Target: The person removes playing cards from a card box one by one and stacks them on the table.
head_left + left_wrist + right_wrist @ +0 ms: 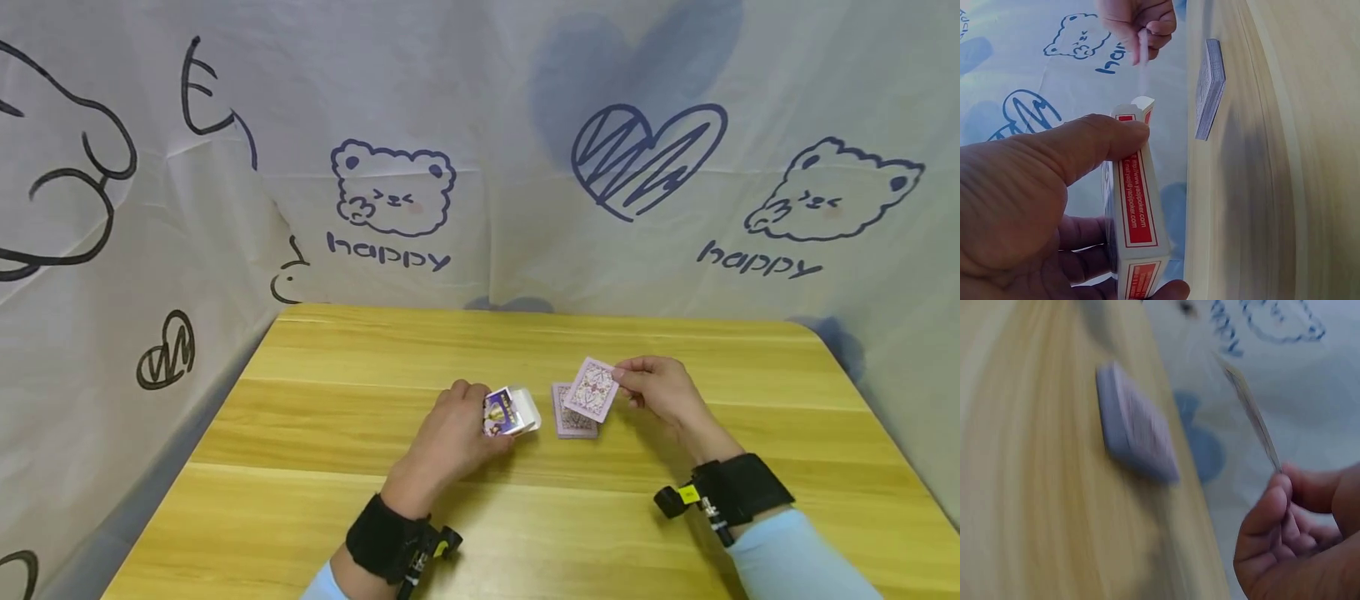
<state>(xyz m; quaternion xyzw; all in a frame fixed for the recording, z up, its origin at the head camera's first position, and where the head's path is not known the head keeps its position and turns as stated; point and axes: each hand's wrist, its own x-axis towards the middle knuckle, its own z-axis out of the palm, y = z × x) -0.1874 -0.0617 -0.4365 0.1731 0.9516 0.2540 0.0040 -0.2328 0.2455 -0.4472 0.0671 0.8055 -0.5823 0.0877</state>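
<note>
My left hand [459,429] grips a small card box [504,413], thumb along one narrow side and fingers round the other. Red panels with white print cover the box's side in the left wrist view, and its white end flap [1142,102] stands open. With thumb and fingertips, my right hand [662,392] pinches a playing card [592,390] by its edge, patterned back showing in the head view. The card is raised above a squared deck of playing cards [576,431] and overlaps it there. That deck lies on the table between the two hands.
The wood-grain table [315,400] runs back to a white cloth wall [517,242] with drawn bears, hearts and the word happy. Another cloth panel [97,400] closes the left side. Each wrist wears a black strap [742,487] with a small camera.
</note>
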